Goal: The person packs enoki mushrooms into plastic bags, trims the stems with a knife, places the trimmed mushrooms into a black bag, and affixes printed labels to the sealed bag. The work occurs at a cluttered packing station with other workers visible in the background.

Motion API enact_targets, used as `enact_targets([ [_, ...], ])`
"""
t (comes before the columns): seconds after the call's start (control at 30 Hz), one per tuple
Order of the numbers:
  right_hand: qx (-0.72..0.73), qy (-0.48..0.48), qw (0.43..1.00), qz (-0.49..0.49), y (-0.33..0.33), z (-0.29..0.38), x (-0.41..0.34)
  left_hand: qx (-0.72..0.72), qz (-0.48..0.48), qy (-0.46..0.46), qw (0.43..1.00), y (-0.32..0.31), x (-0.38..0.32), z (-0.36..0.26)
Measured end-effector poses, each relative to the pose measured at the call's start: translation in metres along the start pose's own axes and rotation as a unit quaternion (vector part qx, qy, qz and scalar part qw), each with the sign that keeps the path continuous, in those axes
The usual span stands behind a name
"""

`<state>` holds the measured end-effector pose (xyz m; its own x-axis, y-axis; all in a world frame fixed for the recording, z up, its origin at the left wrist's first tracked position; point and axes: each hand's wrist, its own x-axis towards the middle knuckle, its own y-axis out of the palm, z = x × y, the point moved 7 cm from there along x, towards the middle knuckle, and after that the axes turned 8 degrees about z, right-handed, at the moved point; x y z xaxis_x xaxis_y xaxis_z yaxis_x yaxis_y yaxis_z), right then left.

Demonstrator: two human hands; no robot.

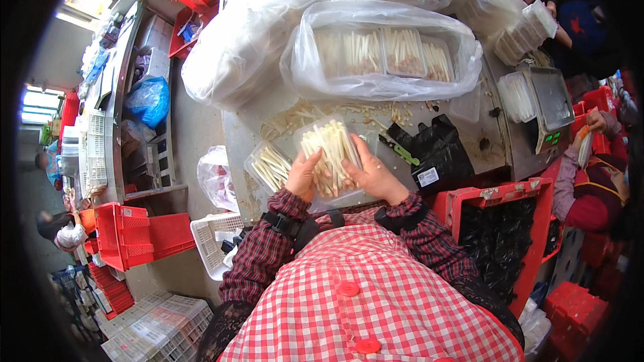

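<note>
A clear plastic tray point(302, 133), filled with pale vegetable stalks point(332, 143), is between my hands at the table's near edge. The fingers of my left hand point(303, 175) wrap its left side, thumb on the stalks. My right hand point(376, 173) grips the opposite side, its thumb pressing the brownish stalk ends. Just left of it, a second clear tray point(269, 165) also holds stalks, lying at a slant. Beyond it, an open clear plastic bag point(382, 89) contains several filled trays point(359, 53). A green-handled tool point(405, 155) rests against black plastic bags point(443, 148) on the right.
Stalk scraps point(372, 109) litter the metal table point(241, 128). Bulging plastic bags point(251, 40) stand at the back left. A scale point(551, 110) is at the right, near another person's hands point(591, 130). A red crate point(536, 241) holding black bags stands by my right side.
</note>
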<state>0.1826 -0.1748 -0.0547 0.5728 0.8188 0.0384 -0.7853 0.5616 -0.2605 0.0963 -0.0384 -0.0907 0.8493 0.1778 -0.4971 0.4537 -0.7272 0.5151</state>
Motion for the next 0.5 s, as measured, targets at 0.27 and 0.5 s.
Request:
enact_targets([
  [0.27, -0.324, 0.316, 0.892, -0.019, -0.032, -0.12, -0.032, -0.125, -0.026, 0.058, 0.99, -0.022, -0.013, -0.015],
  [0.5, -0.308, 0.174, 0.931, -0.086, -0.032, -0.103, -0.022, -0.136, -0.018, 0.022, 0.99, -0.012, -0.016, -0.019],
])
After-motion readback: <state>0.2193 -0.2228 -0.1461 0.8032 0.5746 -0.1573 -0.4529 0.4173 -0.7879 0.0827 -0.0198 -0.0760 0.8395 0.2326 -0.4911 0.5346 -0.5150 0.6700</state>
